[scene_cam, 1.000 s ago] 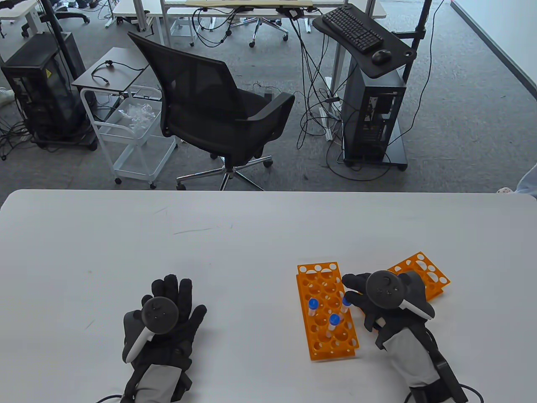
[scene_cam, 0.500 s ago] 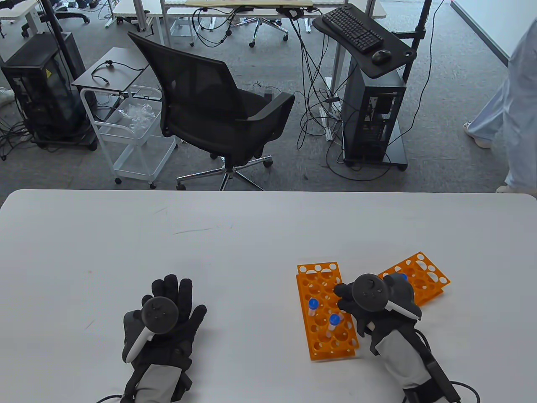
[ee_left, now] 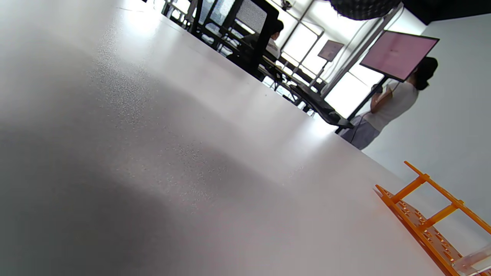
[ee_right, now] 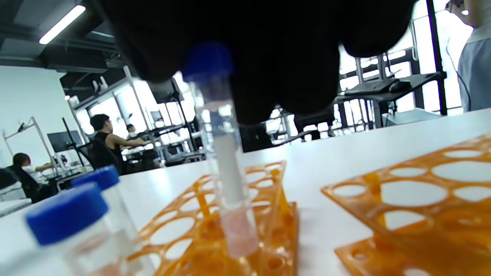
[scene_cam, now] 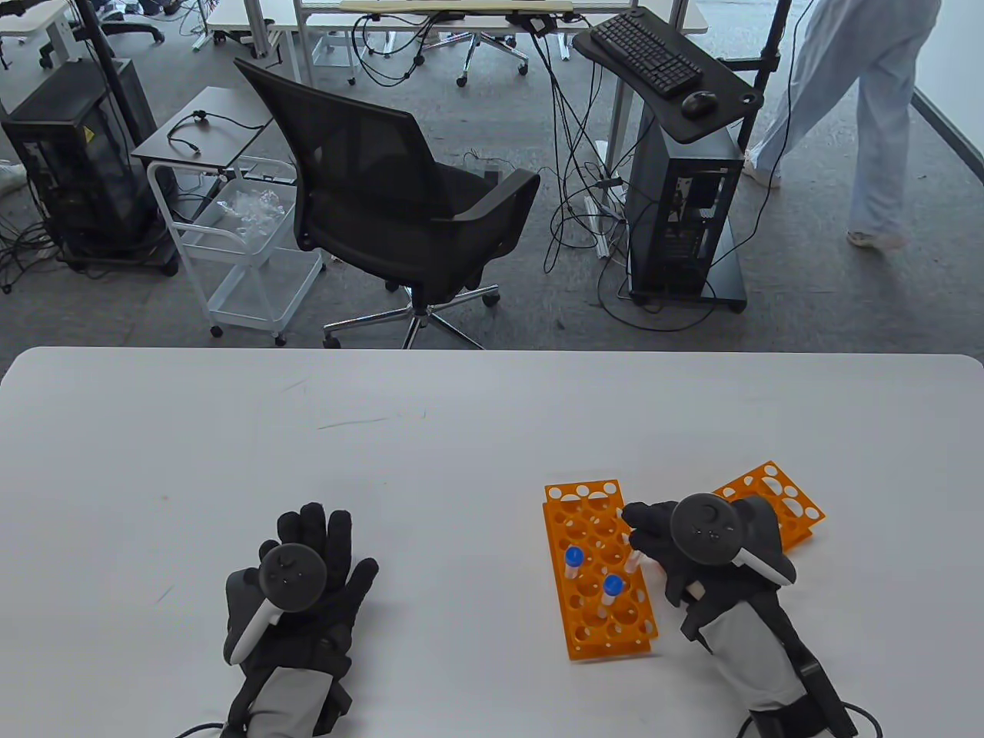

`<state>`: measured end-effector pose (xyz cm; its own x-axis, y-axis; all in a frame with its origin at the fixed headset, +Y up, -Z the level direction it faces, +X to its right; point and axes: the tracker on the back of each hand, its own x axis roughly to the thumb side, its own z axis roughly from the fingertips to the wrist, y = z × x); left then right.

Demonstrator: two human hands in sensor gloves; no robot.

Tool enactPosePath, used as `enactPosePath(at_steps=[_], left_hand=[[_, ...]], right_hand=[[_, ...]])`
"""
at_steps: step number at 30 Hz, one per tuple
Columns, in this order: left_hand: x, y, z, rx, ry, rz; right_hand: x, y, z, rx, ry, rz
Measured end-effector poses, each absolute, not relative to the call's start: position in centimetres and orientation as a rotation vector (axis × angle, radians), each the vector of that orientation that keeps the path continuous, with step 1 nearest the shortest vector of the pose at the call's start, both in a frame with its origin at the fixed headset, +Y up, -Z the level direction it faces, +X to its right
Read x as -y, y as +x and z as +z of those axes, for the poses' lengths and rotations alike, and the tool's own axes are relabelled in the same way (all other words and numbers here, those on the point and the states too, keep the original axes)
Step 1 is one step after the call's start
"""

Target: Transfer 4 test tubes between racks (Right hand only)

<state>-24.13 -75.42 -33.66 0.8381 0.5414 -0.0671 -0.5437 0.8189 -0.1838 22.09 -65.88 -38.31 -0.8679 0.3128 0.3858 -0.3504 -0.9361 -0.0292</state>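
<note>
On the smooth white table (scene_cam: pixel 461 430), the black-gloved right hand (scene_cam: pixel 696 550) pinches a clear plastic test tube with a blue screw cap (ee_right: pixel 220 153) by its top, the tube upright with its rounded tip down among the holes of the long orange perforated plastic rack (scene_cam: pixel 596 569). Two more blue-capped tubes (scene_cam: pixel 573 560) stand in that rack at about 9 o'clock from the hand. A second orange rack (scene_cam: pixel 784 496), same round holes, lies at 2 o'clock, partly under the glove (whether it holds any tube cannot be told). The left hand (scene_cam: pixel 307 584), well apart at 9 o'clock, lies flat on the table with fingers spread, holding nothing.
</note>
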Motion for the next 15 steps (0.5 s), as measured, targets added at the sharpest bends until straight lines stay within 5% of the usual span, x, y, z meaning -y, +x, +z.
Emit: enactPosePath(at_steps=[15], left_hand=[[75.4,-24.2,-33.7,-0.013,-0.198,0.58]], right_hand=[[62.6,27.7,-37.6,0.359,0.319,2.69]])
